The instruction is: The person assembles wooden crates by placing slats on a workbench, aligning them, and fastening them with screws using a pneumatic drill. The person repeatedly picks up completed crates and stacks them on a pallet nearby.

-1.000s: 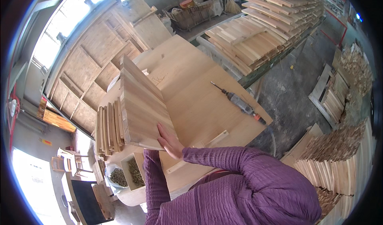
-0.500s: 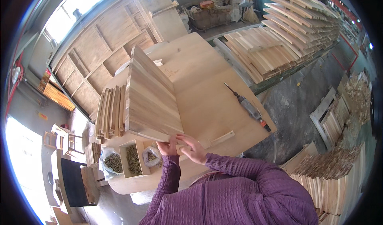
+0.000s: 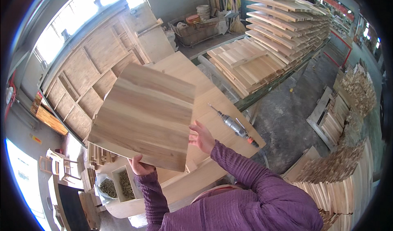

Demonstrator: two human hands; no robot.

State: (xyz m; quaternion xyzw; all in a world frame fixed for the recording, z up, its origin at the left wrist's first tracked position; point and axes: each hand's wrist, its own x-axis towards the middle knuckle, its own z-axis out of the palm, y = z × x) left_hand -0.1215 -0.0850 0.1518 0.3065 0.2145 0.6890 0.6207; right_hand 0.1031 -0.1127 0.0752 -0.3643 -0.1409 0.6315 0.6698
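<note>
The board [image 3: 143, 116] has turned, so its wide face shows more. Left hand's [image 3: 141, 166] grip curls around its near edge; right hand's [image 3: 200, 137], half open, is by its side.

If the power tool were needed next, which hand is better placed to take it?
Probably the right hand: it is nearer the power tool, by the wooden panel's right edge. The left hand grips the panel's lower edge, farther off.

Your left hand [image 3: 141, 165] is nearest, fingers curled, left forearm [image 3: 152, 196] running straight out; farther right, your right hand [image 3: 201, 137] stands open-fingered, right forearm [image 3: 235, 162] slanting leftward!
</note>
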